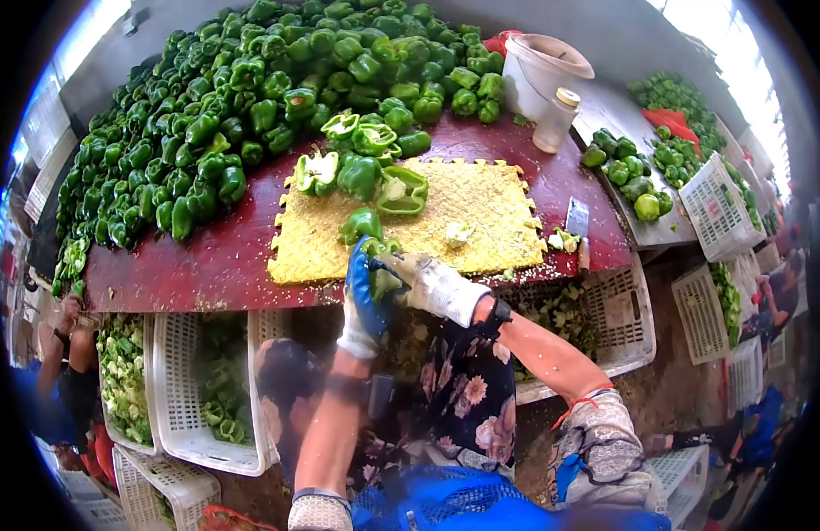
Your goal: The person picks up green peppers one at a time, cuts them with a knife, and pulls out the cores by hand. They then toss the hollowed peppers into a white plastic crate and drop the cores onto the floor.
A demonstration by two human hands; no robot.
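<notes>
My left hand [366,296], in a blue and white glove, is closed around a green pepper piece [385,281] at the table's front edge. My right hand [432,285], in a white glove, has its fingers bent against the same piece from the right. Just beyond them a whole green pepper [361,226] rests on the yellow foam mat [490,212]. Cut pepper halves [403,190] with pale insides lie at the mat's back left. A pale core [460,233] sits near the mat's middle.
Green peppers [251,106] are heaped at the back left of the red table [180,274]. A white bucket [534,80], a jar [556,122] and a cleaver [578,219] are on the right. White crates [166,389] stand below. Other people's arms show at both sides.
</notes>
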